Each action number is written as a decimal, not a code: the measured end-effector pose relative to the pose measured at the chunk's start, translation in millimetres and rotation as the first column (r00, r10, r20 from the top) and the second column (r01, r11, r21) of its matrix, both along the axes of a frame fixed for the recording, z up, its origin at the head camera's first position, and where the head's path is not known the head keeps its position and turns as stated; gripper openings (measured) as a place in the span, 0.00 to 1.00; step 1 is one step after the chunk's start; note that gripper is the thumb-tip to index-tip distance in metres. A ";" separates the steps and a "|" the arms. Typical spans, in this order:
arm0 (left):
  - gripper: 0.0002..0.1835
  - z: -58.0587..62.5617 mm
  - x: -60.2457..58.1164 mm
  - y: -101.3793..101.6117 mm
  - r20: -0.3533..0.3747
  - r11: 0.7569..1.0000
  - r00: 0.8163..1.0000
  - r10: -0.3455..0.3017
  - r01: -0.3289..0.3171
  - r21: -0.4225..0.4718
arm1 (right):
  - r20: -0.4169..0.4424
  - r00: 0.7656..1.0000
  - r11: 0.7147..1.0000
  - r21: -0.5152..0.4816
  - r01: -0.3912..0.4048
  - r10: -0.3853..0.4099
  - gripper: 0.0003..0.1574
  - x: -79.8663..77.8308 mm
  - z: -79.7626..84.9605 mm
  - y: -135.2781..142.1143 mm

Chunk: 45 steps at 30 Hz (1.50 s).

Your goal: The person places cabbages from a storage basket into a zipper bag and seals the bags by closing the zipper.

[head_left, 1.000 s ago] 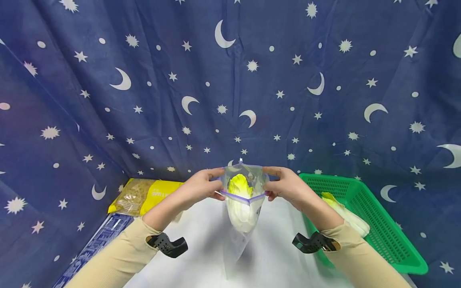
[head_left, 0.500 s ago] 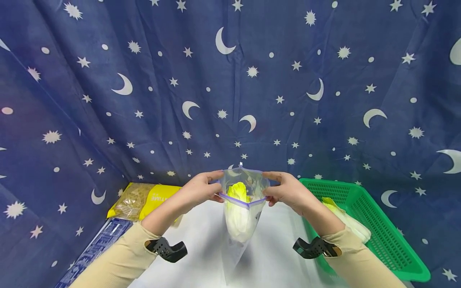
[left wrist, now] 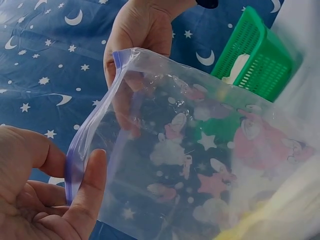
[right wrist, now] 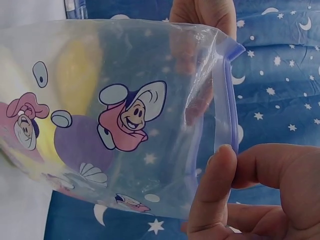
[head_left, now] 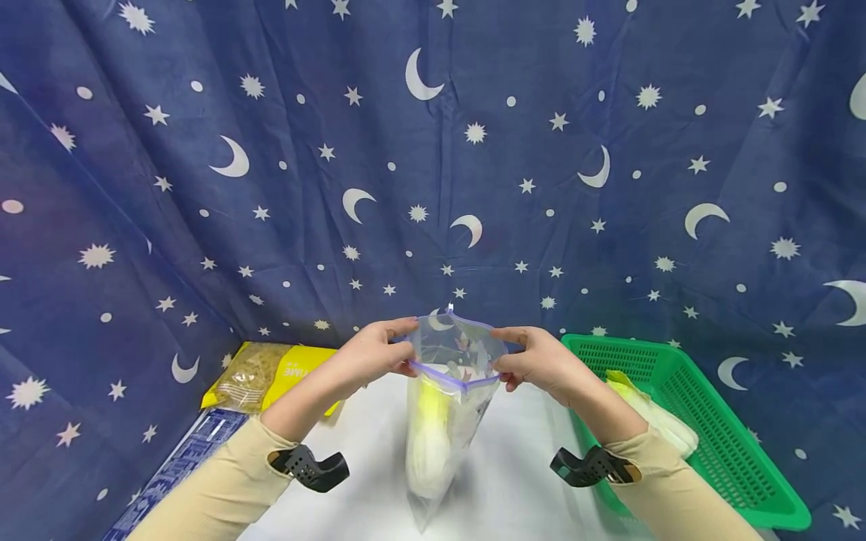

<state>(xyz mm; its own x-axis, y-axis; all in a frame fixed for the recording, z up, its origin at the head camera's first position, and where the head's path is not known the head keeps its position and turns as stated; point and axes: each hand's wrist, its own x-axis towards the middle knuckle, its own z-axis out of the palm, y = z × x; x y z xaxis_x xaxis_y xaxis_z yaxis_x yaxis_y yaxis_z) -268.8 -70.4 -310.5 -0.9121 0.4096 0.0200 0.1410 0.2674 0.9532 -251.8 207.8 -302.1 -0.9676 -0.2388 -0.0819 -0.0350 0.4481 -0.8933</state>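
Note:
A clear zip-lock bag (head_left: 463,421) with a purple zip edge hangs upright between my hands, its mouth spread wide. Inside, toward the bag's lower left, sits a small pale napa cabbage (head_left: 429,443), yellow at the leafy top. My left hand (head_left: 379,352) pinches the left side of the rim between thumb and fingers. On the opposite side my right hand (head_left: 541,362) pinches the rim the same way. Cartoon figures (right wrist: 131,117) are printed on the plastic in the right wrist view. In the left wrist view the cabbage (left wrist: 285,210) shows only partly, at the lower right.
At the right stands a green perforated basket (head_left: 737,443) with another napa cabbage (head_left: 659,417) in it, partly behind my right forearm. A yellow food packet (head_left: 271,376) lies at the back left. The white tabletop (head_left: 514,481) extends below the bag.
The cabbage has slid from near the bag's mouth down to its lower part, and the bag has filled out at the bottom. Both hands keep their grip on the rim.

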 end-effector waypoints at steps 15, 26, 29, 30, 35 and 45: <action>0.34 -13.2 -1.8 -1.6 0.055 0.997 0.998 -0.003 -0.002 0.081 | 0.009 1.000 0.999 0.029 -0.019 0.019 0.38 -0.3 -10.0 0.0; 0.34 -6.6 0.8 -8.8 -0.014 0.998 0.999 0.039 -0.038 0.056 | 0.033 0.998 0.998 0.015 -0.058 0.058 0.38 -2.0 -33.5 -7.7; 0.34 -4.2 2.9 -12.5 -0.019 0.999 0.999 0.050 -0.049 0.015 | 0.044 0.996 0.997 -0.001 -0.080 0.080 0.38 -1.4 -46.1 -16.5; 0.34 -4.0 3.5 -13.4 -0.016 0.999 0.999 0.052 -0.052 0.007 | 0.047 0.995 0.996 -0.009 -0.084 0.085 0.38 -0.8 -50.3 -19.6; 0.33 -10.6 2.4 -11.8 -0.013 1.000 1.000 0.009 -0.009 -0.021 | 0.053 0.995 0.997 -0.015 -0.080 0.081 0.39 -0.1 -70.9 -27.0; 0.34 -30.9 4.9 -1.2 0.018 0.994 0.994 -0.107 0.107 0.006 | 0.023 0.993 0.992 0.027 -0.120 0.119 0.49 5.8 -89.8 -16.8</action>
